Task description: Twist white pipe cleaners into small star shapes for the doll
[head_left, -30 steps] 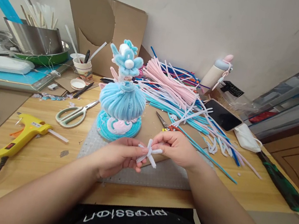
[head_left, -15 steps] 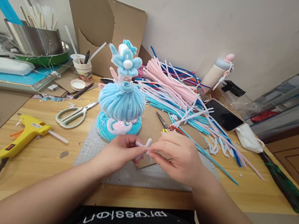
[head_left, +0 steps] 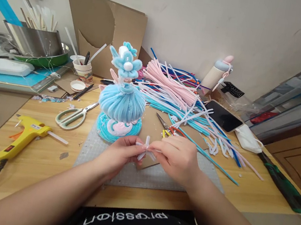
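Note:
Between my hands is a small star-shaped bundle of white pipe cleaner pieces (head_left: 147, 141), its short arms spreading from one centre. My left hand (head_left: 125, 149) pinches it from the left, thumb on top. From the other side my right hand (head_left: 178, 155) grips one of its arms, the fingertips pressed together. Just behind my left hand stands a light blue pipe cleaner figure (head_left: 123, 100) with a pleated skirt and a flower, on a round turquoise base (head_left: 102, 127). Below my hands lie a piece of cardboard (head_left: 151, 122) and a grey cutting mat (head_left: 126, 175).
Pink, white and blue pipe cleaners (head_left: 172, 85) pile up behind. Pliers (head_left: 165, 124) lie near my right hand. Scissors (head_left: 71, 117) and a yellow glue gun (head_left: 25, 134) rest at left, a phone (head_left: 222, 116) and bottle (head_left: 216, 73) at right. A paper cup (head_left: 83, 69) holds sticks.
My right hand has drawn slightly to the right and lower, so more of the white star's arms show. My left hand still pinches it. The camera view has shifted slightly.

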Motion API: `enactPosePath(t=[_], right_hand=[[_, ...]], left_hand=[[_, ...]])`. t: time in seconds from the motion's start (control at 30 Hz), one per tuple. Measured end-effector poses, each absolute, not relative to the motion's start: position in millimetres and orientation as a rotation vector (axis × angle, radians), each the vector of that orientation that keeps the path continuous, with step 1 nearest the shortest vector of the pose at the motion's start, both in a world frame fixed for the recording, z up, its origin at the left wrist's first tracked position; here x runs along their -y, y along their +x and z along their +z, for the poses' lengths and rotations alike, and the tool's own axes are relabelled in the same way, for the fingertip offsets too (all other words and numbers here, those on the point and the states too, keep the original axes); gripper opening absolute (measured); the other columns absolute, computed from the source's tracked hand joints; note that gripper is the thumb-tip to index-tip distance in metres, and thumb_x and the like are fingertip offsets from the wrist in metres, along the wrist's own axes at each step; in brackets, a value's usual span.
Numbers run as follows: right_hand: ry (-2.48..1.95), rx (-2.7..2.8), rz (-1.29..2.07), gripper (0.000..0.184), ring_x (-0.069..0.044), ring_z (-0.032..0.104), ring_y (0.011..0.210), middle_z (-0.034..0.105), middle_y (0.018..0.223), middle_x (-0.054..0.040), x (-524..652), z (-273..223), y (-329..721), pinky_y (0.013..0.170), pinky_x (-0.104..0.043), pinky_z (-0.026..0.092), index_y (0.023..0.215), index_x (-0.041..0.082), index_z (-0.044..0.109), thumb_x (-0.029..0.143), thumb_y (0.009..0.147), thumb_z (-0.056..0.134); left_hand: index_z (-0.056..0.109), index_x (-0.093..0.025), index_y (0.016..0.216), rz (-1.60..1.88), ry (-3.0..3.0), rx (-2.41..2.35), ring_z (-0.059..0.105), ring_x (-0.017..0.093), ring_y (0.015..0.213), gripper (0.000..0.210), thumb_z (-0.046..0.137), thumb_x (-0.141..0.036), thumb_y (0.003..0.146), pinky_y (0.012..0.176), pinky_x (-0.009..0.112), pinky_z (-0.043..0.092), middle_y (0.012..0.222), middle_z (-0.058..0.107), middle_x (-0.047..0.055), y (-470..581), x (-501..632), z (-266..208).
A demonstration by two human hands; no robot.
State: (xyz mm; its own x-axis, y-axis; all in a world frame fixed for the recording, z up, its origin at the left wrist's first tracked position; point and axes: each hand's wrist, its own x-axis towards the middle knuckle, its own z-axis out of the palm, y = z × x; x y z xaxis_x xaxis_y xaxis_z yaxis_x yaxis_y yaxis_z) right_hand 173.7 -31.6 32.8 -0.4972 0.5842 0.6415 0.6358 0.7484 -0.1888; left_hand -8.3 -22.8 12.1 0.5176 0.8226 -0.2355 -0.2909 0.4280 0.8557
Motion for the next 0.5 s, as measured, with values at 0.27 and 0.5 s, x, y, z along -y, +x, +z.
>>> enactPosePath(t=[0.27, 0.5], right_hand=[[-0.857, 2.127, 0.247, 0.005, -0.011, 0.050, 0.059, 0.058, 0.064, 0.0006, 23.1, 31.6, 175.9, 0.058, -0.025, 0.037, 0.084, 0.018, 0.063, 0.017, 0.085, 0.058], [-0.784, 2.192, 0.097, 0.007, -0.013, 0.050, 0.062, 0.059, 0.067, -0.0010, 23.6, 28.7, 177.5, 0.059, -0.027, 0.037, 0.086, 0.019, 0.064, 0.014, 0.084, 0.059]], left_hand=[[0.058, -0.013, 0.066, 0.770, 0.760, -0.692, 0.030, 0.007, 0.052, 0.024, 0.062, -0.032, 0.079, 0.044, 0.021, 0.016, 0.058, 0.042, -0.002, -11.0, 19.4, 19.8], [0.057, -0.013, 0.068, 0.733, 0.889, -0.713, 0.027, 0.005, 0.048, 0.020, 0.067, -0.029, 0.075, 0.046, 0.022, 0.013, 0.053, 0.042, -0.005, -14.0, 17.7, 21.2]])
